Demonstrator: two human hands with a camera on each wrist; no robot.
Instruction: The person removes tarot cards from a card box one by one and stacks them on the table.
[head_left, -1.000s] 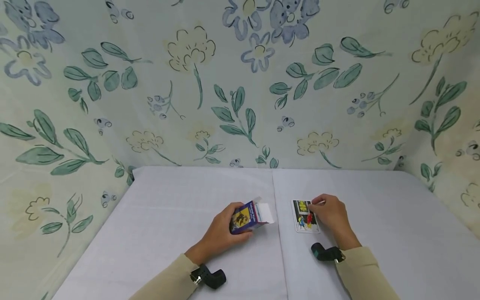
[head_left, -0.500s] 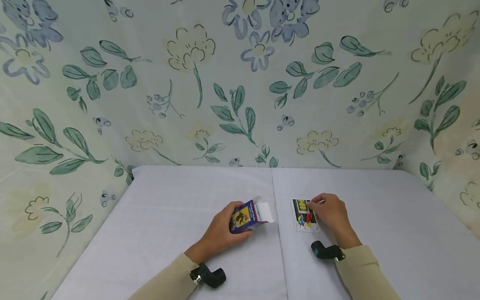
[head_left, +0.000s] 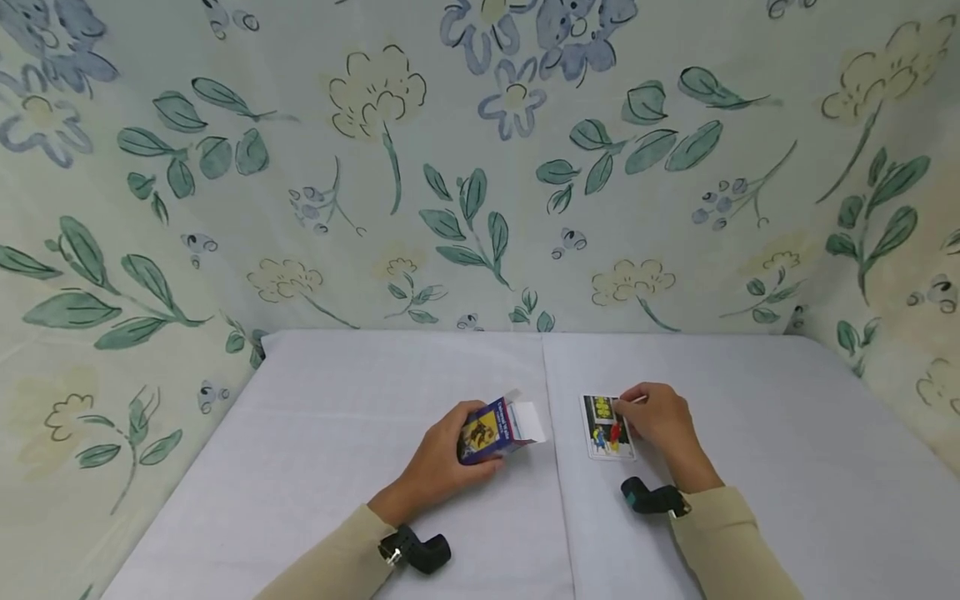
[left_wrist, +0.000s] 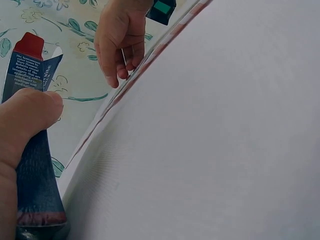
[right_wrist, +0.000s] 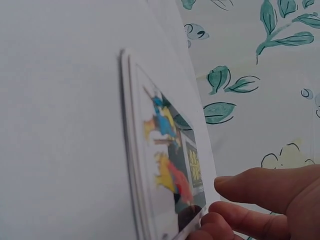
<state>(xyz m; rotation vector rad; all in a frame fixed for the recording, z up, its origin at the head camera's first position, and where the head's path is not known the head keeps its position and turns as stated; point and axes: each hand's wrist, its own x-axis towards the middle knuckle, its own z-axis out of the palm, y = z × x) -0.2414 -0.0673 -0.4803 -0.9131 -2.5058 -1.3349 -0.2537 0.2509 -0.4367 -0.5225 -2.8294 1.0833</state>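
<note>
Left hand (head_left: 441, 457) grips box (head_left: 482, 435) by its closed end, lower centre, probably keeping flaps (head_left: 528, 423) free. Cards (head_left: 609, 445) flat, lower right; right hand (head_left: 666, 422) at their edge, we can't tell if pinching.

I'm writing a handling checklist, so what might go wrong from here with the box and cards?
The box in the left hand has an open end, so tipping it might spill anything inside. Its white flap sticks out and might crease if caught. The right hand is at the edge of the cards, which look layered, so a nudge might spread them.
</note>
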